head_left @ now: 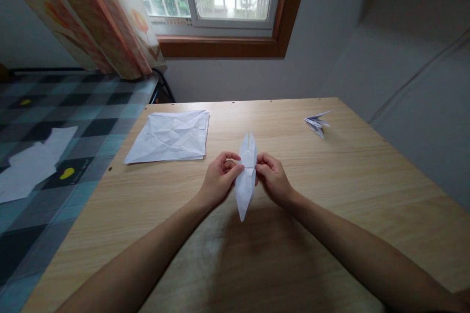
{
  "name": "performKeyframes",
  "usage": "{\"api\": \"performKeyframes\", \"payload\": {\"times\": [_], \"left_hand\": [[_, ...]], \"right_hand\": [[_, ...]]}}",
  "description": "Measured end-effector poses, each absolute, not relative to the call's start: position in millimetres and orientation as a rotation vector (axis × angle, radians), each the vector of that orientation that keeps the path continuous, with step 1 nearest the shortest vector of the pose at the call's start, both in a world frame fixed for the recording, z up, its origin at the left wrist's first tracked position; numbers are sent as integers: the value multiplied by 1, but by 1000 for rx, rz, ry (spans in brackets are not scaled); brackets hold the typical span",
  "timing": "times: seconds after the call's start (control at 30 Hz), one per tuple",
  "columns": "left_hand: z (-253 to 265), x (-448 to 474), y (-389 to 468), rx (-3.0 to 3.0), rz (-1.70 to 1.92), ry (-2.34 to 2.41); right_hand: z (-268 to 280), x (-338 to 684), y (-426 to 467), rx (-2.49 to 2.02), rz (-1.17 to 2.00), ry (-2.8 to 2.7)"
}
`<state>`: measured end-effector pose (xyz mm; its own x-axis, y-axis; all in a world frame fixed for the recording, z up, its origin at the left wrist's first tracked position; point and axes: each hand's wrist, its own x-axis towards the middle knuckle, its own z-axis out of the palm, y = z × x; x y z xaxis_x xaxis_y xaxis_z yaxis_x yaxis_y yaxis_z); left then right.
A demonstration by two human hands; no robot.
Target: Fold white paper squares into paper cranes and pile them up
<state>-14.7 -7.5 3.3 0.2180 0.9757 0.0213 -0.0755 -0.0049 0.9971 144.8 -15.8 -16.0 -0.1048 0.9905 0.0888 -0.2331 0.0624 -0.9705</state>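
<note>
Both hands hold a folded white paper (pixel 245 188) above the wooden table, in the middle of the view. It is long and narrow, with one point towards me and two narrow tips split by a slit at the far end. My left hand (pixel 220 178) pinches its left edge between thumb and fingers. On the opposite edge, my right hand (pixel 273 177) is closed in the same way, thumb on top. The fingertips under the paper are partly hidden.
Creased white paper sheets (pixel 172 137) lie stacked at the table's (pixel 147 234) back left. A small folded paper figure (pixel 316 123) rests at the back right. More white paper (pixel 33 168) lies on the checked bed cover (pixel 110 132) to the left. A window and wall stand beyond.
</note>
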Motion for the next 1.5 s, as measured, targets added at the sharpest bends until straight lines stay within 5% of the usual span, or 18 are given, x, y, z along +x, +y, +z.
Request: {"api": "performKeyframes", "payload": {"times": [0.5,1.5], "left_hand": [[-12,-17,-10,1384,1117,918],[-4,-16,-9,929,1050,706]], "right_hand": [[-17,144,-21,-980,1192,-1228],[-15,148,-15,-878,1613,-968]]}}
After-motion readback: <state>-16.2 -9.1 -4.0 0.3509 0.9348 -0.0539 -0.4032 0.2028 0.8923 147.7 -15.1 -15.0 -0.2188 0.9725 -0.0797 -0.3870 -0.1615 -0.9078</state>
